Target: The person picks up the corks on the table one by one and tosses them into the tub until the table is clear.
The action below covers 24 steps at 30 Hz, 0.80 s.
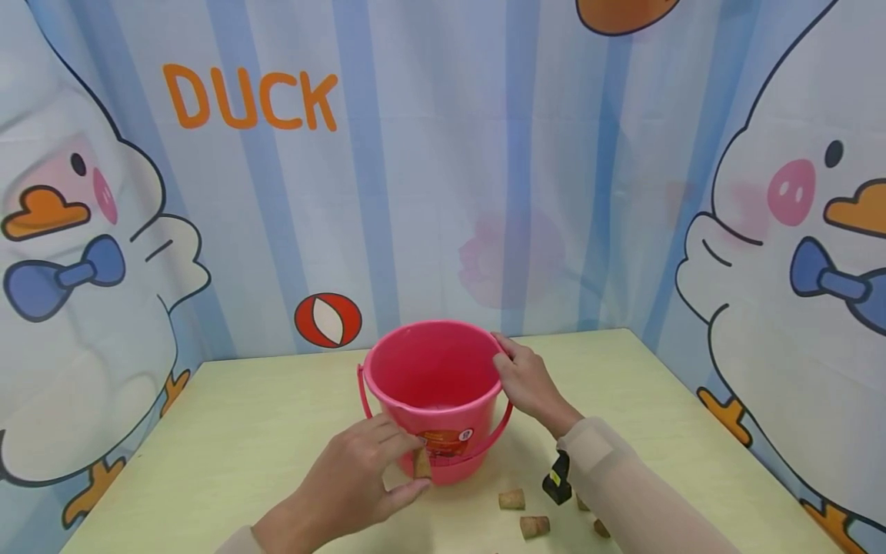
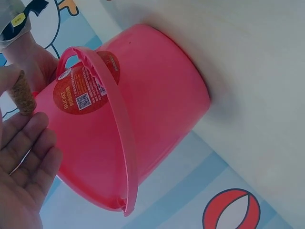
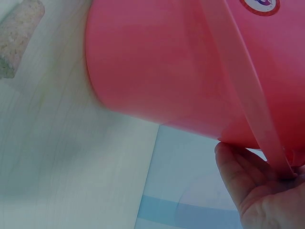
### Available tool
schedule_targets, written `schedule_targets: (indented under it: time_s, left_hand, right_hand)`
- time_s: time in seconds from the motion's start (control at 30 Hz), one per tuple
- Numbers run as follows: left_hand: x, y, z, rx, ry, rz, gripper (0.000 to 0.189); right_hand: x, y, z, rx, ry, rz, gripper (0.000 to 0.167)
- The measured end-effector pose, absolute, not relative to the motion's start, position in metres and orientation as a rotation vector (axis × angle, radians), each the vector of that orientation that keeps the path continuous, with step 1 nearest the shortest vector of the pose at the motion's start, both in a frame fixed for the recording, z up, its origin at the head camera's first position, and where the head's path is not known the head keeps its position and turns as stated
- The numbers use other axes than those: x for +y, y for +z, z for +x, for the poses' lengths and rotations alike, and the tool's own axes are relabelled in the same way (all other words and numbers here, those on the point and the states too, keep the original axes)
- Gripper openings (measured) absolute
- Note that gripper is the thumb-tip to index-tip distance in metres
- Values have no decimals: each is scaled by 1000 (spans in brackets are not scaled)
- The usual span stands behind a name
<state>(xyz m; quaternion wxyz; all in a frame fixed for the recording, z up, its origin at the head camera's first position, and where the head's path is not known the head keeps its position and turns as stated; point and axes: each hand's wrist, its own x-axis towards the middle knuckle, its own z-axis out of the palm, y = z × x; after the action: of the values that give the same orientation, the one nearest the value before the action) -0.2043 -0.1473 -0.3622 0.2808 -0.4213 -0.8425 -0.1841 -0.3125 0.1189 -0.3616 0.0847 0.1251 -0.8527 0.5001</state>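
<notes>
A pink bucket (image 1: 432,431) with a red label stands upright on the table. Between thumb and fingers, my left hand (image 1: 360,477) pinches a cork (image 1: 421,464) in front of the bucket's near side; the left wrist view shows the same cork (image 2: 22,93) end on to the fingertips. My right hand (image 1: 529,381) grips the bucket's rim at the right, beside the handle joint, as the right wrist view also shows with the fingers (image 3: 233,167) against the wall. The bucket's handle (image 1: 500,438) hangs down across its front. Part of the bucket's inner floor is hidden.
Several corks lie on the pale table (image 1: 277,415) to the right of the bucket, among them a near cork (image 1: 534,527) and another cork (image 1: 511,499). The right forearm partly covers others. A curtain (image 1: 429,154) printed with ducks stands behind and at both sides.
</notes>
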Motion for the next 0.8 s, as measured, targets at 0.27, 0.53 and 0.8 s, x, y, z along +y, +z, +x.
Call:
schedule_targets:
  time_s: [0.27,0.53,0.8]
  left_hand:
    - [-147,-357,-206,-2248,-499,-1111,48]
    - [-148,-355,-206,-2216,-487,-1104,51]
    - [-149,-349,-208,-2160,-462,-1110,51]
  right_hand:
    - [119,-362,-313,-2542,1495,375,54]
    - [121,-361,-312,-2544,1486,403,53]
    - [119,-361,-312,-2542,1482,385,53]
